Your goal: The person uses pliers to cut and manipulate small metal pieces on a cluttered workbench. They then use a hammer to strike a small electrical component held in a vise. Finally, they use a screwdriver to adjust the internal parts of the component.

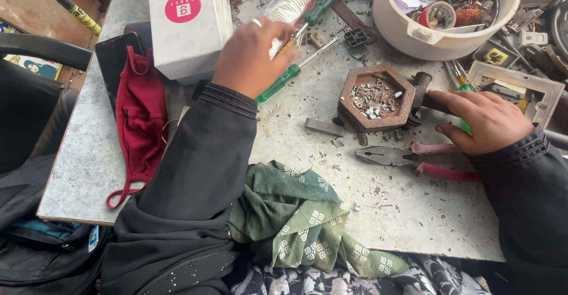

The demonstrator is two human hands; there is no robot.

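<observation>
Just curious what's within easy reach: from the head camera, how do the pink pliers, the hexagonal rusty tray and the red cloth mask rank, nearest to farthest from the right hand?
1. Pink pliers, just below the right hand.
2. Hexagonal rusty tray, to its left.
3. Red cloth mask, far left.

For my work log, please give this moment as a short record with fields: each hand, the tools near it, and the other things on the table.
Left hand: reaching among screwdrivers, over a green-handled screwdriver; grip unclear
Right hand: resting on a dark tool beside the hexagonal tray
Tray content: small metal scraps
Near right hand: pink-handled pliers, lying flat
Left side: white box, red cloth mask
Front edge: green patterned cloth
Far right: white bowl holding mixed parts
</observation>
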